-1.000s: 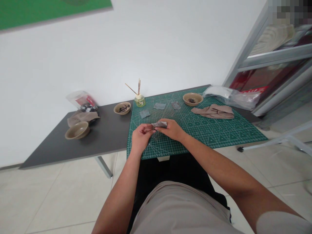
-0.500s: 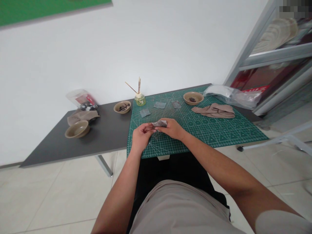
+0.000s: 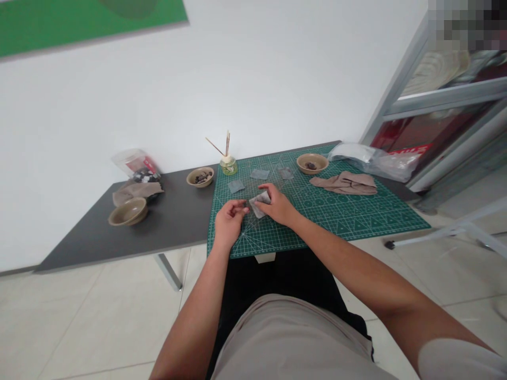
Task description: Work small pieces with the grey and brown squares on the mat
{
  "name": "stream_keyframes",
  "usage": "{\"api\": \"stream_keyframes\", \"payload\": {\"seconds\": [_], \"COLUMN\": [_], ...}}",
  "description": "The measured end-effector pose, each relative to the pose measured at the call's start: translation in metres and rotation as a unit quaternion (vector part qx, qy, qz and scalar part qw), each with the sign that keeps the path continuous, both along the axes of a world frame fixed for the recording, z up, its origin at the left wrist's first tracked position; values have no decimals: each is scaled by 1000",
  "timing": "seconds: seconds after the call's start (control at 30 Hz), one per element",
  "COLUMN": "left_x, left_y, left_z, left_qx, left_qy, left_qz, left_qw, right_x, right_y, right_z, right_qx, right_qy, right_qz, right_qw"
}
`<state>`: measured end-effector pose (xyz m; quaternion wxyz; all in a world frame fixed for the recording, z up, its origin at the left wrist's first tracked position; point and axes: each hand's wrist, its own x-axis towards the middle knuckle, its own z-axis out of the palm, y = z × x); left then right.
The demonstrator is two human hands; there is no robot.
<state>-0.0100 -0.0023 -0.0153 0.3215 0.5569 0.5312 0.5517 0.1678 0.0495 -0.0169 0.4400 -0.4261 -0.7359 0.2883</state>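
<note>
Grey, flat, squarish piece (image 3: 259, 206), head view: held tilted over the green mat (image 3: 328, 208), toward the near edge of the counter (image 3: 170, 216). Right hand (image 3: 282, 207) has it by its right side, thumb on the face, index lifted clear. Left hand (image 3: 228, 224) just beside it, fingers curled, tips nearly together; can't tell if they pinch anything. My read: light, thin, bendy, material unclear, creases easily. Grip by opposite edges, gently. Similar squares (image 3: 236, 186) lie toward the back edge.
</note>
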Motion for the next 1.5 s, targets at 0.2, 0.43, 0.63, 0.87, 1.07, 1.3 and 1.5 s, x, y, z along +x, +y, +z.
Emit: {"api": "stream_keyframes", "payload": {"seconds": [0.2,0.43,0.63,0.87,1.07,1.3,1.5], "left_x": [5,6,9,20,24,26,26], "left_y": [-2,-9,-8,-4,-5,-5,-7], "left_z": [2,5,4,6,5,4,7], "left_qx": [-12,45,53,41,36,39,30], "left_qy": [-45,85,217,427,454,452,466], "left_qz": [-29,-44,-20,-47,-23,-28,-24], "left_qw": [998,994,975,902,890,891,884], "right_x": [4,0,4,25,28,29,34], "right_y": [-7,-28,-23,0,0,-1,-5], "right_z": [10,18,22,20,10,12,14], "right_qx": [101,-68,-54,22,62,64,64], "right_qy": [-50,14,22,-171,-212,-223,-237], "right_qz": [-101,109,64,71,75,69,105], "right_qw": [988,992,996,982,972,970,964]}}
